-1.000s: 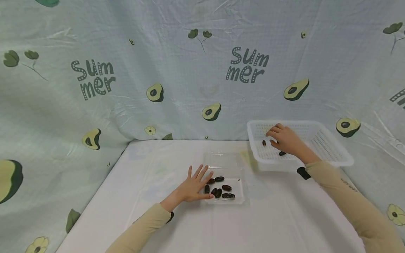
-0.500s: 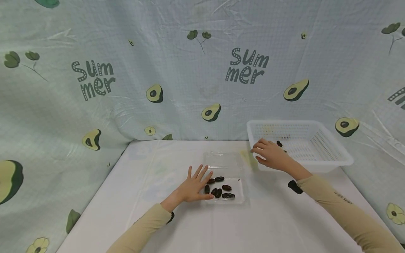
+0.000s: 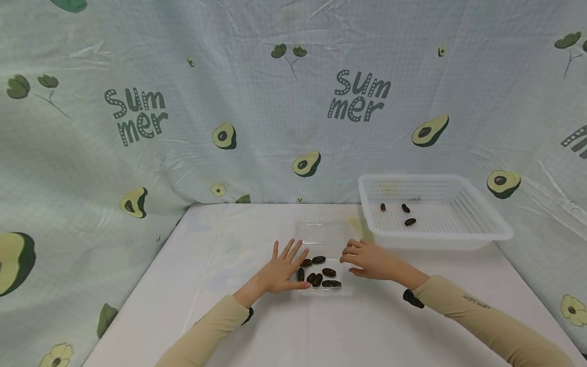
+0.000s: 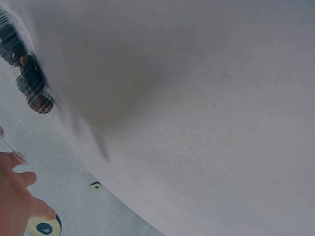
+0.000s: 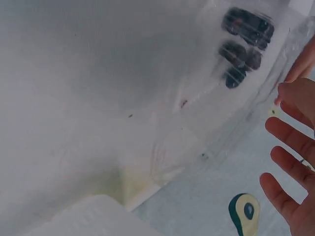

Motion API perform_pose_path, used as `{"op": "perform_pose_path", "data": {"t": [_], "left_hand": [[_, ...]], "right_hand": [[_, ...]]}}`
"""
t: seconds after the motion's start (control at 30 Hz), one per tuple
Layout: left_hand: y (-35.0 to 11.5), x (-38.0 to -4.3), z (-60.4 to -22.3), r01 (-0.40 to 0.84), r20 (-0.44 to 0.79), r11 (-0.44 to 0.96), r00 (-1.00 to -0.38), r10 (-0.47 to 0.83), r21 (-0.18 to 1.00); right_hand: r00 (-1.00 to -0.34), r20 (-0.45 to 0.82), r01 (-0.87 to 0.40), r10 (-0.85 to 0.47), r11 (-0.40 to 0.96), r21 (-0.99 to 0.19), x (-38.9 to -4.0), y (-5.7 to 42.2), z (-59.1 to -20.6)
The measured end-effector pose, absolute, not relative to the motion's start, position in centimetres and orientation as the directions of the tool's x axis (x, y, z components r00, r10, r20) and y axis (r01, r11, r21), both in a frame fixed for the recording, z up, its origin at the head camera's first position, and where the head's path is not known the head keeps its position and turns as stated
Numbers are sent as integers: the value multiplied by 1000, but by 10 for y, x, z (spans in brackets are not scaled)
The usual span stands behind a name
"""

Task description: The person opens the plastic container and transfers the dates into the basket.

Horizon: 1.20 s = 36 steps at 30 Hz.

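A clear plastic clamshell box [image 3: 347, 288] stands on the table with its lid [image 3: 321, 232] folded back. Several dark brown dates [image 3: 329, 272] lie in its tray. My left hand [image 3: 277, 272] rests at the box's left edge, fingers spread and straight. Over the box's right side hovers my right hand [image 3: 371, 261], its fingers loosely bent. The right wrist view shows the fingers [image 5: 290, 164] apart with nothing between them, and the dates [image 5: 246, 24] blurred through the plastic. Only part of a hand [image 4: 15, 196] appears at the left of the left wrist view.
A white perforated plastic basket [image 3: 435, 236] stands at the back right, with three dates [image 3: 410, 221] on its floor. A white cloth [image 3: 257, 331] covers the table. Behind hangs a pale curtain [image 3: 257, 102] printed with avocados.
My right hand has moved left and toward me, out of the basket and over to the box's right side. Three dates in the basket now show fully. My left hand has stayed put.
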<state>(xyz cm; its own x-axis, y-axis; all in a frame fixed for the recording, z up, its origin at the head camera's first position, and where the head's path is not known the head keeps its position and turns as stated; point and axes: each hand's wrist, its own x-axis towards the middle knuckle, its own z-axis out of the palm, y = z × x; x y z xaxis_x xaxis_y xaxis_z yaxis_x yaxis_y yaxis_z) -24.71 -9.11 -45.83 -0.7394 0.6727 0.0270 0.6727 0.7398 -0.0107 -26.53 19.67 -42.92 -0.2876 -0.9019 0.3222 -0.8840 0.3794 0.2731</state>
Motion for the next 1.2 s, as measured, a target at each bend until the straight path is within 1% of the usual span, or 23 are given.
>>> {"op": "perform_pose_path", "data": {"t": [0.2, 0.33, 0.73, 0.97, 1.2], "left_hand": [[-91, -247, -458, 662, 6, 749, -749, 662, 0], [-91, -246, -457, 659, 8, 752, -752, 659, 7], [-91, -247, -459, 669, 24, 743, -743, 669, -11], [-90, -245, -455, 664, 13, 748, -748, 664, -5], [-89, -244, -454, 656, -3, 754, -755, 656, -17]], "right_hand": [[-277, 194, -886, -941, 328, 328, -256, 181, -437], [-279, 149, -885, -949, 314, 344, -258, 172, -442], [-251, 101, -883, -963, 271, 384, -265, 155, -455], [-216, 105, -883, -971, 240, 403, -267, 149, -459], [-236, 88, -890, -968, 251, 380, -269, 146, -462]]}}
